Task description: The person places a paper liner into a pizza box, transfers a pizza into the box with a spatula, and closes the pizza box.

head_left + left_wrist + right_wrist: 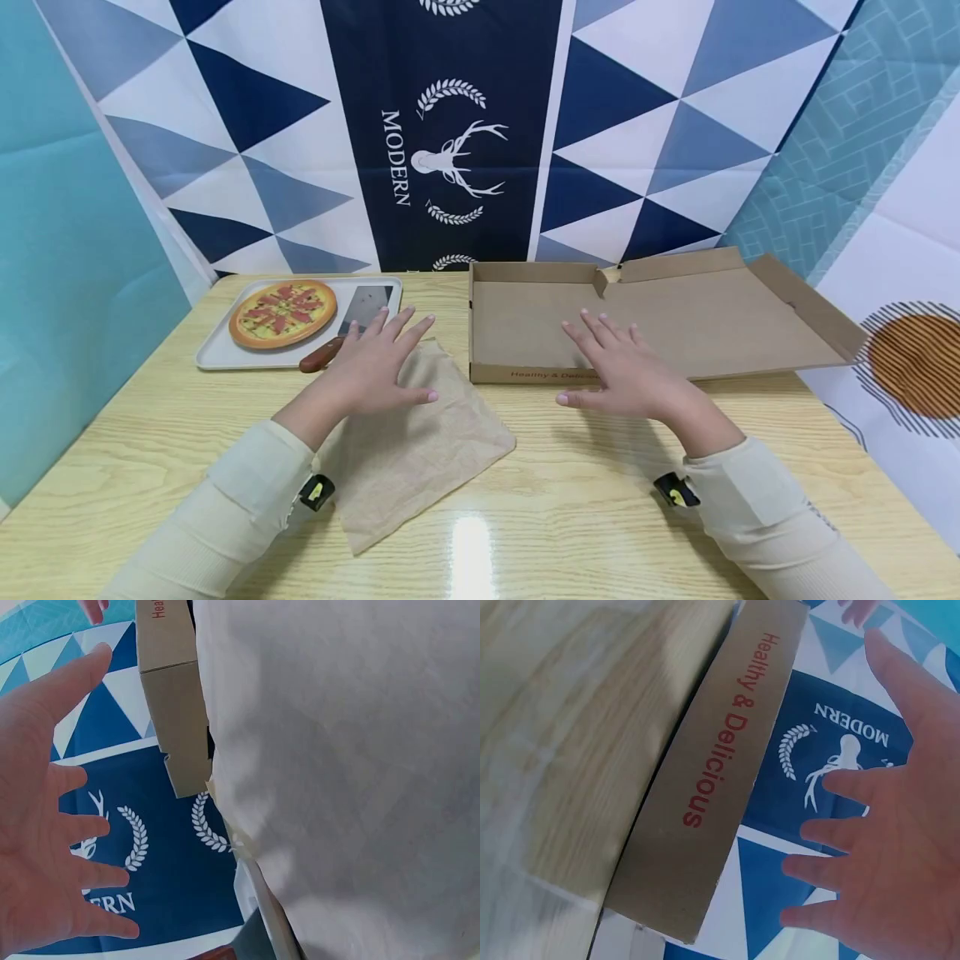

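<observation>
Left hand spread, holding nothing, above paper; paper lies on table, one corner pointing right, left hand nearer. Right hand likewise spread, unladen, fingers toward box, long axis running left-right.

long cream ribbed-fabric sleeves, smooth cream wrist wraps, small black wrist-worn cameras with yellow markings

Tabletop leaves a gap between the tray and the open box, whose front wall blocks low entry.
</observation>
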Demonstrator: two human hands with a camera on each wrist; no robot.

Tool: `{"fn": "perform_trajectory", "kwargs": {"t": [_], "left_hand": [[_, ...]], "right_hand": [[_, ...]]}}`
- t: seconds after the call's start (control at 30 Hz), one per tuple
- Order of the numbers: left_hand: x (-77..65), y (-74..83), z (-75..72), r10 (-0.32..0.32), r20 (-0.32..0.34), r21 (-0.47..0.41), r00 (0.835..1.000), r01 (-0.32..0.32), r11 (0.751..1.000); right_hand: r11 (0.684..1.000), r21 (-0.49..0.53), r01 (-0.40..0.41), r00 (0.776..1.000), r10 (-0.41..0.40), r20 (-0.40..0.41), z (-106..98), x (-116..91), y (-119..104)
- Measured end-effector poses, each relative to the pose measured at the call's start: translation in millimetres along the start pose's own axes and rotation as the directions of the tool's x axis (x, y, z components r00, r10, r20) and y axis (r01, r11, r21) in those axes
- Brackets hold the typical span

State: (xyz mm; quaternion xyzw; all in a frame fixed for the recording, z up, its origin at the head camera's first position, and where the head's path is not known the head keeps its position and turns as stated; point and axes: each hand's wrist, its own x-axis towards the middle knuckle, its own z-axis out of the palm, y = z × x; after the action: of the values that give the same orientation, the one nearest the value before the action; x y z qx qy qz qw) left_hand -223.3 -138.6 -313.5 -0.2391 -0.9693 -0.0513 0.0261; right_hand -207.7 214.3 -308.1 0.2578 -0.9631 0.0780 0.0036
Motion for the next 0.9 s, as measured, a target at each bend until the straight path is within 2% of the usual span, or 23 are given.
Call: {"fn": "perform_trajectory", "kwargs": {"t": [0.2, 0.37, 0.63, 0.9], "left_hand": [[-0.1, -0.1, -0.1, -0.001, -0.002, -0.009, 1.000, 0.001, 1.000], [1.2, -0.7, 0.8, -0.001, -0.013, -0.026, 1.000, 0.001, 1.000], [4.8, -0.6, 0.2, 0.021, -0.074, -0.070, 0.997, -0.026, 0.997], [1.8, -1.2, -1.0, -0.029, -0.113, -0.146, 0.993, 0.012, 0.989]], "right_hand": [[1.000, 0.024, 0.013, 0.999, -0.011, -0.050, 4, 2, 0], [0.999, 0.049, -0.005, 0.992, 0.012, -0.129, 7, 5, -3], [0.987, 0.152, -0.049, 0.953, 0.092, -0.290, 9, 5, -11], [0.983, 0.179, -0.047, 0.946, 0.101, -0.308, 8, 4, -21]]}}
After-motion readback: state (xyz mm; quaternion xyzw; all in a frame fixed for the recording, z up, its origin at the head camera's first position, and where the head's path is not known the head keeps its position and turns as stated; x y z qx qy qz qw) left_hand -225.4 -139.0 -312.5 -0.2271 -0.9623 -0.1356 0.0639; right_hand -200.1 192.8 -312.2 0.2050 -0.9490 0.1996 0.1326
